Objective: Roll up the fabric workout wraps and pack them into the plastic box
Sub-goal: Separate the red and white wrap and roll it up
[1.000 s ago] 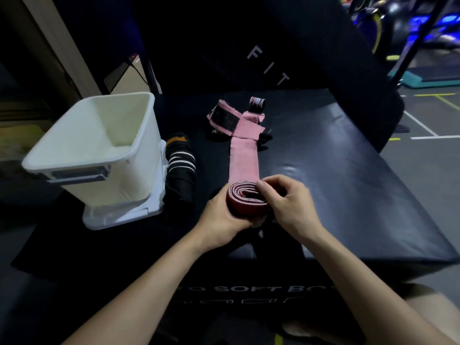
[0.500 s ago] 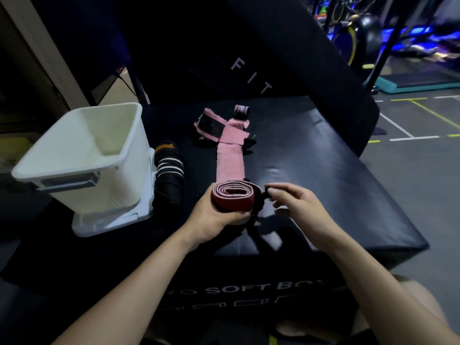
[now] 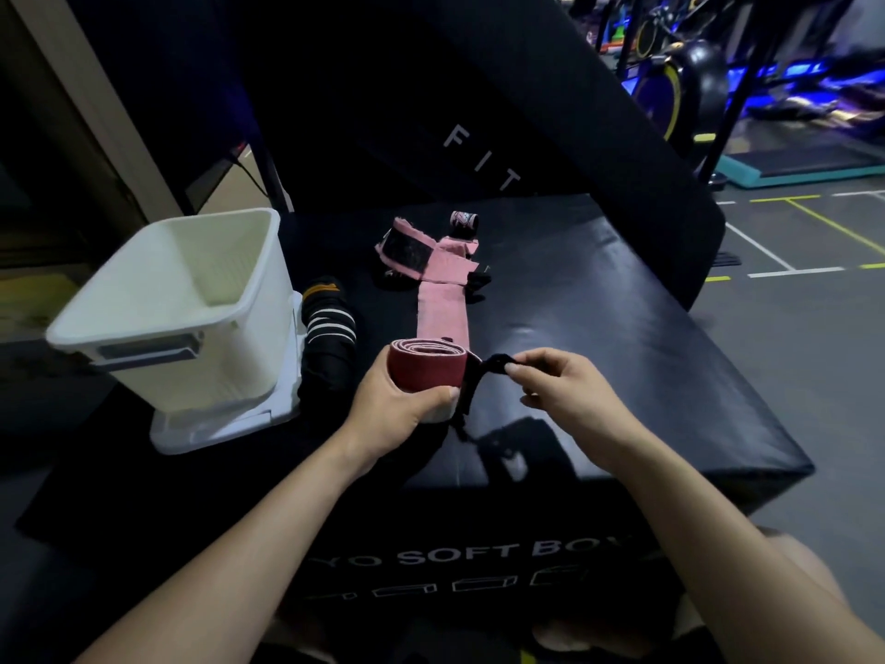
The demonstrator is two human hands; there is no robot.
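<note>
A pink fabric wrap (image 3: 441, 311) lies along the black soft box (image 3: 598, 337), its near end wound into a flat roll (image 3: 427, 367). My left hand (image 3: 395, 409) grips that roll from below and the left. My right hand (image 3: 567, 397) pinches a black loop (image 3: 498, 362) that hangs from the roll's right end. The wrap's far end shows a black hook patch (image 3: 406, 254). A black wrap with white stripes (image 3: 328, 337) lies beside the white plastic box (image 3: 167, 304) at the left. The white box looks to hold nothing.
A small rolled wrap (image 3: 463, 220) stands behind the pink one. The white box sits on its white lid (image 3: 215, 424). A dark padded panel with "FIT" lettering (image 3: 479, 160) leans behind the soft box. Gym floor and machines lie to the right.
My right hand has left the roll and moved right, pulling out the black loop. My left hand has lifted and turned the roll slightly.
</note>
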